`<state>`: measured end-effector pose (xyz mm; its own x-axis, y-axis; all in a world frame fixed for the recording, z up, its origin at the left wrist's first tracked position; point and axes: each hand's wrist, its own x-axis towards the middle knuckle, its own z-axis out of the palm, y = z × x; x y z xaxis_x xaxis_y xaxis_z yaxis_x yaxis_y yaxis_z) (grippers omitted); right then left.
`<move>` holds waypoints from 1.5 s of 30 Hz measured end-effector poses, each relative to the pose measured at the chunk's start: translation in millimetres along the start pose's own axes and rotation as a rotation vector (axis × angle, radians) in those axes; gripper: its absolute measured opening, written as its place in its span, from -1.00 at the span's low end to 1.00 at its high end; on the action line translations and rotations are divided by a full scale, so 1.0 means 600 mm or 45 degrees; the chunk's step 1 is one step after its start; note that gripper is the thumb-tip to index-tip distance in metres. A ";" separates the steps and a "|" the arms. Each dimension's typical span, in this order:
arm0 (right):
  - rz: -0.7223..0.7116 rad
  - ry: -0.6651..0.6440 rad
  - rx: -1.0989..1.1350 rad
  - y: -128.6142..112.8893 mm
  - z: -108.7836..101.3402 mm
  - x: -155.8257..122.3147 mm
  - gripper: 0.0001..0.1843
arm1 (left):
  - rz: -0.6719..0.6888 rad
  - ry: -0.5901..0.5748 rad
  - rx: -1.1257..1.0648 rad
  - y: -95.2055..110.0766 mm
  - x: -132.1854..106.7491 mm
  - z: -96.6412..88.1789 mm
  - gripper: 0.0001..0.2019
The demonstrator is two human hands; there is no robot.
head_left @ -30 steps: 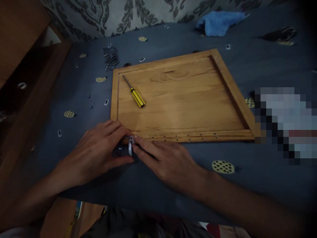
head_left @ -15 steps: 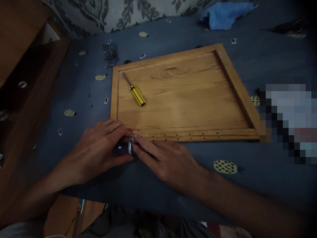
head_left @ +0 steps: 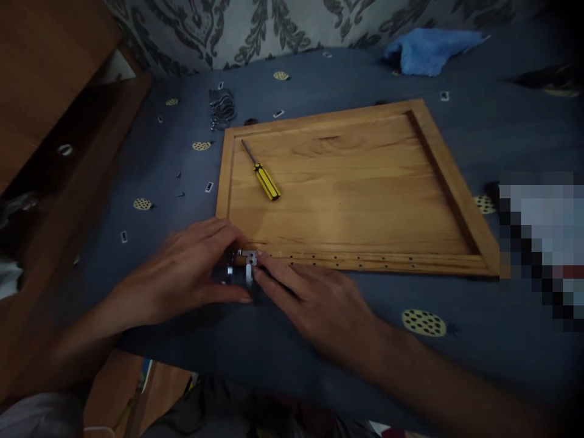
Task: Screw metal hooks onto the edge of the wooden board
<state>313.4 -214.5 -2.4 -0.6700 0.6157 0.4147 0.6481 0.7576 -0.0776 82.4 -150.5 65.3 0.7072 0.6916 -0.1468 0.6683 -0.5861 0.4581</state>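
Observation:
At the near left corner of a framed wooden panel [head_left: 347, 182], a shiny metal hinge [head_left: 250, 259] rests at the edge. My left hand [head_left: 191, 261] curls around the hinge from the left, its thumb below and fingers above, closed on it. From the right, my right hand [head_left: 314, 298] presses its thumb and fingertips against the hinge's plate; part of the hinge is hidden by the fingers. A row of small dark holes runs along the panel's near edge. On the panel's left part lies a yellow and black screwdriver [head_left: 267, 181], its tip pointing away.
Two small screws [head_left: 180, 194] lie on the blue patterned cloth [head_left: 182, 234] left of the panel. Behind them is a cluster of dark metal parts [head_left: 222, 109]. A blue rag [head_left: 424, 52] sits at the back right. Wooden furniture [head_left: 55, 73] stands at the left.
The whole scene has shifted slightly down and right in view. The hinge shows more of its metal arms between my hands, while both hands stay at the same corner.

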 end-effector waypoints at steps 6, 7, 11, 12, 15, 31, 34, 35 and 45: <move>0.025 -0.004 0.008 -0.002 0.003 -0.001 -0.57 | 0.013 -0.011 0.132 0.006 0.001 0.007 -0.63; 0.025 -0.013 0.013 -0.003 0.004 -0.001 -0.56 | 0.025 0.006 0.165 0.006 0.002 0.009 -0.63; 0.025 -0.037 0.000 -0.003 0.003 -0.002 -0.54 | 0.032 -0.005 0.224 0.007 0.006 0.013 -0.66; 0.026 -0.038 -0.012 -0.004 0.003 -0.001 -0.53 | 0.030 -0.028 0.224 0.007 0.007 0.012 -0.67; 0.030 -0.023 -0.035 -0.004 0.002 0.001 -0.56 | 0.043 -0.048 0.220 0.008 0.008 0.011 -0.71; 0.089 0.180 0.073 -0.004 0.011 -0.003 -0.61 | 0.055 0.016 0.207 0.006 0.007 0.017 -0.70; 0.072 0.150 0.056 -0.003 0.010 -0.001 -0.59 | 0.034 -0.006 0.200 0.007 0.007 0.016 -0.70; 0.065 0.146 0.057 -0.003 0.009 -0.001 -0.60 | 0.028 -0.013 0.198 0.007 0.007 0.015 -0.70; 0.043 0.131 0.040 0.000 0.009 -0.007 -0.56 | -0.033 -0.060 0.126 0.008 0.014 0.016 -0.68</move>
<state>314.2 -215.7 -9.0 -0.6061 0.6170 0.5019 0.6572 0.7439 -0.1208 94.0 -151.5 57.8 0.6981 0.6877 -0.1993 0.7041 -0.6089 0.3654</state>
